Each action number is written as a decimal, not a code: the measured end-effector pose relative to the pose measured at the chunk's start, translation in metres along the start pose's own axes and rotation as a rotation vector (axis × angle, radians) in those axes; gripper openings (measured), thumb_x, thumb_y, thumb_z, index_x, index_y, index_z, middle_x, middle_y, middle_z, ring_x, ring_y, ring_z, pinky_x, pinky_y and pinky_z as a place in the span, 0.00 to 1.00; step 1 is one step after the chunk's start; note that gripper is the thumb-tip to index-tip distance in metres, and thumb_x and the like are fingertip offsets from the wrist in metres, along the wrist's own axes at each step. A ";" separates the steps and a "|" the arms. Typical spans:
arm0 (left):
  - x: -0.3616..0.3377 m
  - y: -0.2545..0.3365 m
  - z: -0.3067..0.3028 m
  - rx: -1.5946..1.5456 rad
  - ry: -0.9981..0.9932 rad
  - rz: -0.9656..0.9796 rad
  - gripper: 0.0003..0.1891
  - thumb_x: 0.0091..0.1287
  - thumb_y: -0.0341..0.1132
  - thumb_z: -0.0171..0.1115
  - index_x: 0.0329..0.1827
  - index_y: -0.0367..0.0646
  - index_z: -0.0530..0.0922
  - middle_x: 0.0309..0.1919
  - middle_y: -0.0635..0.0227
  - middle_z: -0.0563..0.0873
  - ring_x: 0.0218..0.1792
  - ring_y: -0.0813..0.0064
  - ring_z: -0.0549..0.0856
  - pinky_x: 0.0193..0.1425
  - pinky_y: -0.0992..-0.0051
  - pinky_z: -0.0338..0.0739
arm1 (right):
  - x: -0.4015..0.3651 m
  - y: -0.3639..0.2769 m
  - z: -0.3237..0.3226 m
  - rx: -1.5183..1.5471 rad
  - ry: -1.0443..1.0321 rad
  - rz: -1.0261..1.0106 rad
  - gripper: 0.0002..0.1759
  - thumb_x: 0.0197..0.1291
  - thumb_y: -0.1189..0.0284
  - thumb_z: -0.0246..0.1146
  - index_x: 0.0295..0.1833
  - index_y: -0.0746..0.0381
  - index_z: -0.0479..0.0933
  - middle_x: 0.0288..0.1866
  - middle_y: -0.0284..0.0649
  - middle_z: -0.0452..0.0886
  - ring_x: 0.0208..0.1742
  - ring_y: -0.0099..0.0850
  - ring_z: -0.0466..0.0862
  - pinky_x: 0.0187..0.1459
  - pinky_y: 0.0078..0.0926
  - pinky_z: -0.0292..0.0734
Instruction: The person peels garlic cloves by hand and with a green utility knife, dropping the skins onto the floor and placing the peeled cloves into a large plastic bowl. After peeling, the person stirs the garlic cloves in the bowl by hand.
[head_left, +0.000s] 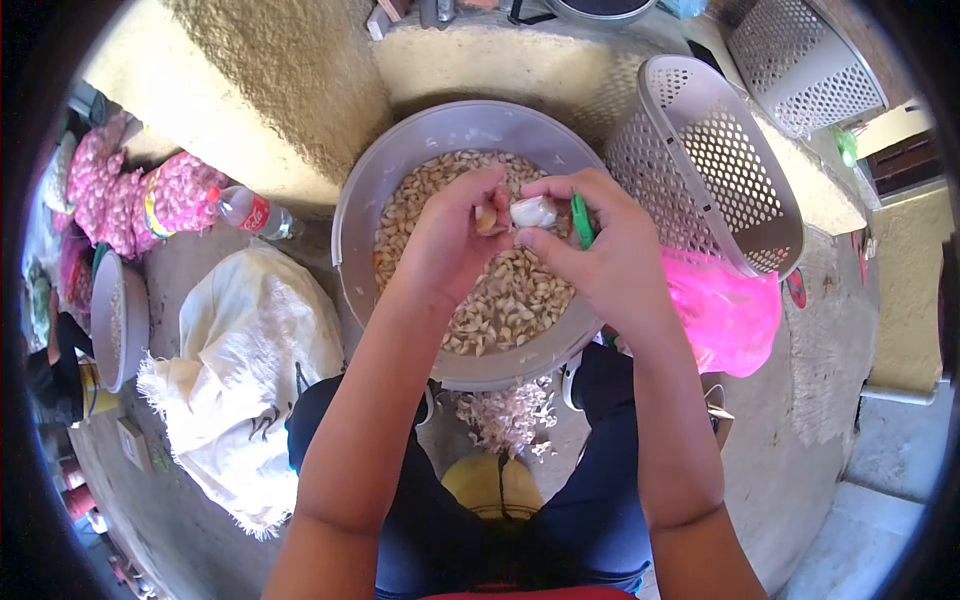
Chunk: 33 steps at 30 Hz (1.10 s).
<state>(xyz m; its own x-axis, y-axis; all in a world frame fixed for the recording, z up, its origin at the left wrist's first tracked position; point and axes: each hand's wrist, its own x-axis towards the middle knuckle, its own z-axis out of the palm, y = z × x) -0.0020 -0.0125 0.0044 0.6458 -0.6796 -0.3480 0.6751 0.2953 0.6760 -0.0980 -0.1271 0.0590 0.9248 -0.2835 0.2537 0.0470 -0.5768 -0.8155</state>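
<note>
Over a large grey tub [345, 215] both of my hands meet. My left hand [452, 232] is closed around what look like brownish garlic cloves [486, 218]. Between the thumb and fingers of my right hand [605, 240] is a whitish garlic bulb [534, 212], close to the left fingertips. A green handle [582, 220], like that of a small knife, is also tucked in my right hand; its blade is hidden. Loose garlic cloves [500, 305] fill the tub below, seemingly in water.
A perforated grey basket [690, 170] and pink plastic bag [725, 310] are right of the tub. On the left are a white woven sack [255, 330], a Coca-Cola bottle [255, 212] and pink net bags of garlic [185, 190]. Garlic skins [505, 412] lie between my legs.
</note>
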 end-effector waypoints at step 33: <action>-0.024 0.008 0.025 0.648 -0.041 0.313 0.19 0.69 0.45 0.41 0.32 0.37 0.73 0.19 0.74 0.70 0.21 0.83 0.67 0.25 0.81 0.63 | -0.002 0.007 0.001 0.640 0.028 0.408 0.14 0.61 0.70 0.54 0.46 0.69 0.74 0.22 0.36 0.76 0.22 0.22 0.76 0.25 0.18 0.72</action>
<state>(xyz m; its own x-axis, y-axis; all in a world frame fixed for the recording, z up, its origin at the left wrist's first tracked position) -0.0206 -0.0108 0.0347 0.7517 -0.6569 -0.0591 0.1054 0.0311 0.9939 -0.0987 -0.1294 0.0522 0.9061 -0.4037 -0.1267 -0.0790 0.1328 -0.9880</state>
